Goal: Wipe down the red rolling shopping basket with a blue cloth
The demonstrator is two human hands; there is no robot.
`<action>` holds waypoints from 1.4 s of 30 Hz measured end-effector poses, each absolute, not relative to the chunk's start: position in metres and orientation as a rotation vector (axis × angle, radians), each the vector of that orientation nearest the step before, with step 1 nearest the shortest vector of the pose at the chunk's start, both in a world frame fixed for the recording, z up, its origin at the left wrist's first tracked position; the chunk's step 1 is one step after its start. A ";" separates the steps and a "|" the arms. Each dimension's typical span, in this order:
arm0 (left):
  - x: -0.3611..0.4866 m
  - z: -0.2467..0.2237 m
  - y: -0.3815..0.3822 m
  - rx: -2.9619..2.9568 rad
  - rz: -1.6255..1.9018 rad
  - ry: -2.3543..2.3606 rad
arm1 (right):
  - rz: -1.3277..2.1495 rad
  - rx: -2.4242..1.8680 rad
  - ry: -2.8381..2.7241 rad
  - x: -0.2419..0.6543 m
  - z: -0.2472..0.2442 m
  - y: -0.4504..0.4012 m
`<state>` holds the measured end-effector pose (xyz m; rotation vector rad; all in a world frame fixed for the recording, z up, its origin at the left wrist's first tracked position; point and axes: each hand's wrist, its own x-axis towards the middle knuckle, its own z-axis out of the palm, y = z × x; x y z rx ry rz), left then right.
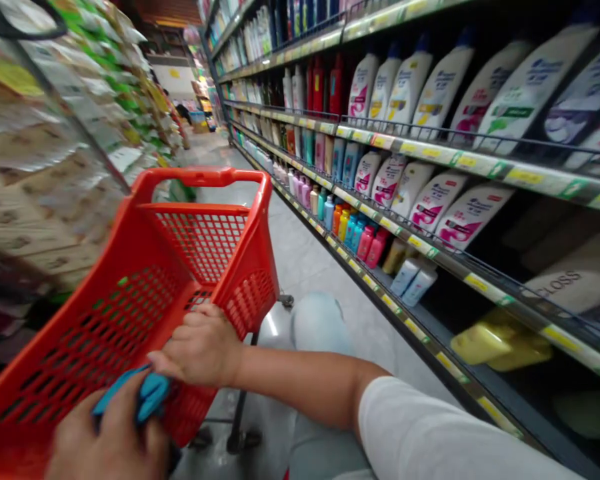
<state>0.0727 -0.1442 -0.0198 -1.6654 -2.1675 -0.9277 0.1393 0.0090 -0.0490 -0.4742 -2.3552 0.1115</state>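
Observation:
A red plastic shopping cart (107,253) with slotted walls stands tilted across the left half of the view. My right hand (205,347) is wrapped round the cart's near side rim, its arm reaching in from the right in a white sleeve. At the bottom left, my left hand (107,433) is closed on a crumpled blue cloth (153,395), close beside the right hand's thumb. That left hand is blurred, and its lower part is cut off by the frame's edge.
Shelves (425,148) of shampoo bottles (443,83) run along the right. Stacked packs (45,193), blurred, line the left, with a grey metal pole (75,120) before them. Between them a pale tiled floor (300,247) leads back. Cart wheels (243,440) show below.

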 end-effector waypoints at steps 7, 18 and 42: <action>0.052 -0.028 -0.168 -1.499 -0.353 -2.019 | -0.023 -0.323 -2.306 0.154 -0.040 0.020; 0.081 -0.012 -0.120 -1.379 -0.381 -2.200 | -0.185 -0.524 -2.047 0.171 -0.034 0.088; 0.031 0.010 -0.094 -1.429 -0.413 -2.190 | -0.139 -0.656 -1.826 0.199 -0.007 0.089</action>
